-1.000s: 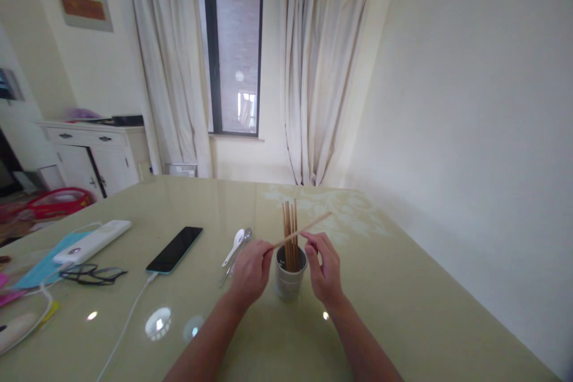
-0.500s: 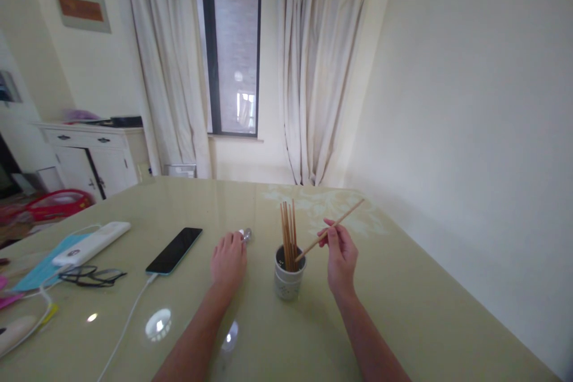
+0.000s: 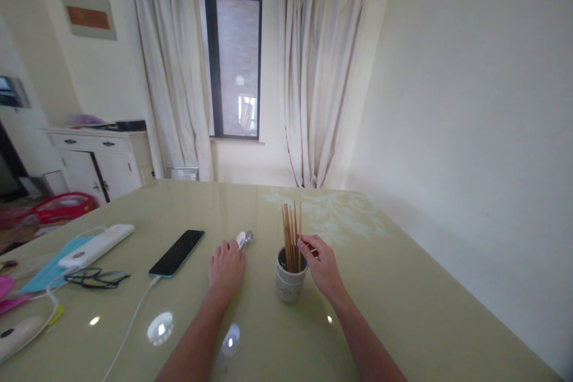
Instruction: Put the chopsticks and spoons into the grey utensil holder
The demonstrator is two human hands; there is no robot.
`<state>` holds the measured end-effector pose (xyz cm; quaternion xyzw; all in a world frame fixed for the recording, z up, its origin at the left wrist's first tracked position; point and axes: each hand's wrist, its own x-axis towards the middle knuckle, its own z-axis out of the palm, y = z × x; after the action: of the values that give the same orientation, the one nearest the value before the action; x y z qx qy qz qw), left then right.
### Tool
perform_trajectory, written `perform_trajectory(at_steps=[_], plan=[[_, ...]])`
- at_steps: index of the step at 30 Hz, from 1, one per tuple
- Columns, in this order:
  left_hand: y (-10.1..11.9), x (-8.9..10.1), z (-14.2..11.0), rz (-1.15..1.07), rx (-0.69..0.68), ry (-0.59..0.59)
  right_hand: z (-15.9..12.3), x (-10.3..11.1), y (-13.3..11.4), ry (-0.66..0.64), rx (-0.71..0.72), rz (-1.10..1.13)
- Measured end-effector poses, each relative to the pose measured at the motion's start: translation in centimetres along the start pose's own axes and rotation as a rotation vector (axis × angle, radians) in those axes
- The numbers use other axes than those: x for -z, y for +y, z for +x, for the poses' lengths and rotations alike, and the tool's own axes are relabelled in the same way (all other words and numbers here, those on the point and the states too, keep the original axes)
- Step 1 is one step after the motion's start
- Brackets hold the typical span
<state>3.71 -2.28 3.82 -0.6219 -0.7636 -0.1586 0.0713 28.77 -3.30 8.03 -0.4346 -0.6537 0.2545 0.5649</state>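
Observation:
My right hand [image 3: 320, 259] pinches a chopstick [image 3: 300, 221] that stands nearly upright at the right side of a grey cup [image 3: 290, 284]. Its lower end is inside the cup. Several more brown chopsticks [image 3: 289, 239] lean together in the same cup. My left hand [image 3: 226, 265] rests palm down on the table, left of the cup, fingers lying on the surface. Beside its fingertips are a shiny metal spoon [image 3: 248, 238] and a white spoon-like piece [image 3: 241, 239]. Their lower ends run toward the hand and are partly hidden by it.
A black phone [image 3: 176, 253] with a white cable lies on the glossy table [image 3: 259, 334]. Farther left are glasses [image 3: 96, 277], a white power strip [image 3: 96, 246] and a blue mask [image 3: 42, 274]. A wall [image 3: 470, 131] borders the table's right side.
My right hand has moved left to the cup, and its chopstick has gone from slanted to nearly upright. My left hand has drawn back slightly, showing more of the spoon. The view has shifted a little.

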Motion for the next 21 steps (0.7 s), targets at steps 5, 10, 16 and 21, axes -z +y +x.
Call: perform_trajectory(at_steps=[5,10,16,21], plan=[[-0.5,-0.6,0.5,-0.064,-0.005,-0.044,-0.2,0.0,-0.2,0.002,-0.01,0.017],[-1.3,-1.3,1.4,-0.226,0.045,-0.093,-0.2,0.1,-0.8,0.05,0.083,0.013],[-1.8,-1.9,2.0,-0.321,0.053,-0.072,-0.1,0.0,-0.1,-0.02,0.048,-0.028],[-1.7,-2.0,2.2,-0.383,0.059,0.064,-0.1,0.0,0.7,-0.057,-0.026,-0.035]])
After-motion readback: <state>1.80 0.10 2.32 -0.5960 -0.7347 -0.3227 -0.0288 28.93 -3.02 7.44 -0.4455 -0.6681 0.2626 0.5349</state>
